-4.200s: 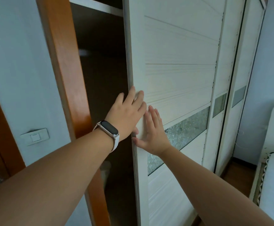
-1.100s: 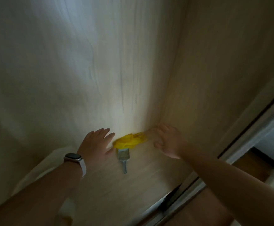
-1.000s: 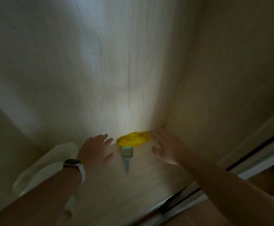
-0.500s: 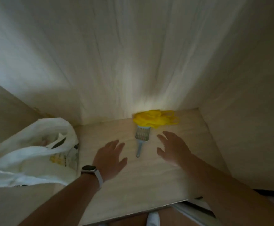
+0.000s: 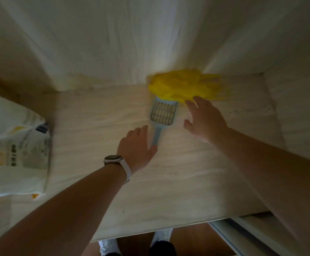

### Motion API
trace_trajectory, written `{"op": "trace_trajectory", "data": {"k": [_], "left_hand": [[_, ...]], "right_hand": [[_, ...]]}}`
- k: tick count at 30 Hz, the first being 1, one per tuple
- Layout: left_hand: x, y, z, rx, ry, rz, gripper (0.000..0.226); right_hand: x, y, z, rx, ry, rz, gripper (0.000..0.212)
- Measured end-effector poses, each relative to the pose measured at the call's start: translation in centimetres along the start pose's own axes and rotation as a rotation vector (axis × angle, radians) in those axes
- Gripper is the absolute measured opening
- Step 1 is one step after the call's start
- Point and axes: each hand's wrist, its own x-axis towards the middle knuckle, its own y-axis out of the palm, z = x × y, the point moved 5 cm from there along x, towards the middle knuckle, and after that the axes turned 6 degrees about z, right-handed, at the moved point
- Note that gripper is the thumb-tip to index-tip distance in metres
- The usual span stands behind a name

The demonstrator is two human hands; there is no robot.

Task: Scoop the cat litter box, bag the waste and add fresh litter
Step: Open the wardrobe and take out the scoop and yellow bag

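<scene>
A pale blue slotted litter scoop [image 5: 162,115] lies on the wardrobe's wooden floor [image 5: 178,182], handle pointing toward me. Its far end sits against a crumpled bunch of yellow plastic bags [image 5: 183,85] at the back wall. My left hand [image 5: 136,146], with a watch on the wrist, hovers just left of the scoop's handle, fingers relaxed, thumb near the handle's end. My right hand [image 5: 205,119] is spread to the right of the scoop head, fingertips close to the yellow bags. Neither hand holds anything.
A big white sack with yellow and grey print [image 5: 15,150] stands at the left inside the wardrobe. Wooden walls close in the back and the right side. The sliding-door track [image 5: 230,235] and my white shoes [image 5: 161,235] show at the bottom.
My view has tilted down and closer to the wardrobe floor. Both hands have moved nearer the scoop and the yellow bags. Earlier they pushed the sliding door open.
</scene>
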Motion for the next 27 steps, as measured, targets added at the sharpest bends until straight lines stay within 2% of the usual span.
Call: {"op": "trace_trajectory", "data": {"k": [2, 7, 10, 13, 19, 23, 27], "left_hand": [[1.5, 1.1, 0.0, -0.057, -0.038, -0.026, 0.067], [3.6, 2.4, -0.1, -0.112, -0.09, -0.12, 0.045], [3.7, 2.7, 0.0, -0.082, -0.079, -0.182, 0.039], [3.4, 2.9, 0.2, -0.043, 0.048, -0.28, 0.033], [3.1, 2.9, 1.1, -0.121, 0.122, -0.355, 0.027], [2.0, 2.9, 1.9, -0.155, 0.039, -0.268, 0.029], [-1.4, 2.6, 2.9, -0.114, -0.002, -0.289, 0.031]], "right_hand": [[2.2, 0.4, -0.1, -0.012, 0.009, -0.014, 0.071], [6.2, 0.7, 0.0, 0.0, 0.023, -0.061, 0.079], [7.6, 1.8, 0.1, 0.014, 0.036, -0.002, 0.058], [7.9, 3.1, 0.2, 0.105, 0.082, 0.073, 0.039], [6.3, 3.9, 0.0, 0.108, 0.077, 0.019, 0.032], [4.0, 4.1, -0.7, 0.18, 0.079, 0.009, 0.021], [0.7, 3.7, -0.5, 0.239, 0.095, 0.035, 0.023]]}}
